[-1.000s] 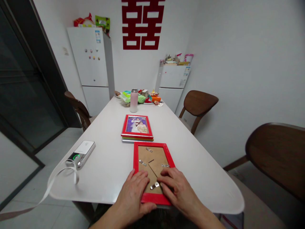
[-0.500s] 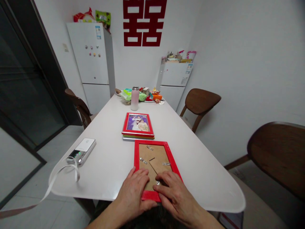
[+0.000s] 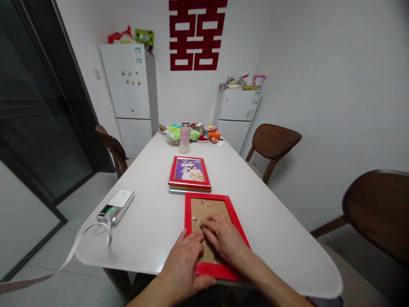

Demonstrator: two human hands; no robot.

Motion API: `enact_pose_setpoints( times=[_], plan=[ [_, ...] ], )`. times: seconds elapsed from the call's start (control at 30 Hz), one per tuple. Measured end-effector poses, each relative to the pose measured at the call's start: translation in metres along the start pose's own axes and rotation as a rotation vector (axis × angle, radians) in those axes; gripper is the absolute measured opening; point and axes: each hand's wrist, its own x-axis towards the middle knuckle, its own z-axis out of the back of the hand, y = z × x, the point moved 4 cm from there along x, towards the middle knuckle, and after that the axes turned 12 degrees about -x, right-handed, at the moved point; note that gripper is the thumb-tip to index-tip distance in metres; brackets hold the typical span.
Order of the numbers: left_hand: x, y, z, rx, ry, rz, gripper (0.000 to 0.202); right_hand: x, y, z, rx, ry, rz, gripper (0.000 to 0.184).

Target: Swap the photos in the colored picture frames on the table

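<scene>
A red picture frame point(image 3: 236, 219) lies face down on the white table point(image 3: 150, 217) right in front of me, its brown backing board and small metal clips showing. My left hand point(image 3: 183, 266) lies flat on the frame's near left corner, fingers stretched out, thumb along the near edge. My right hand point(image 3: 222, 238) rests on the backing board, its fingertips at the left metal clip point(image 3: 194, 220). Another clip point(image 3: 205, 203) sits near the frame's far edge.
A stack of frames point(image 3: 189, 174) with a photo on top lies just beyond. A white power bank point(image 3: 117, 206) with a flat white cable sits at the left edge. A pink bottle point(image 3: 184, 137) and snacks stand at the far end. Brown chairs point(image 3: 377, 209) flank the table.
My right hand has moved from the frame's near clip up to the left clip. My left hand stays on the near left corner. The view has shifted a little.
</scene>
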Motion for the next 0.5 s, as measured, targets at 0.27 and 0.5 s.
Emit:
enact_pose_setpoints(
  times=[0.27, 0.5],
  plan=[
    [-0.001, 0.005, -0.002, -0.03, -0.011, -0.002, 0.05, 0.03, -0.002, -0.022, -0.114, 0.049, -0.041, 0.021],
    [0.0, 0.004, -0.001, -0.043, -0.006, 0.002, 0.05, 0.032, 0.003, -0.019, -0.119, 0.094, 0.016, 0.021]
  ],
)
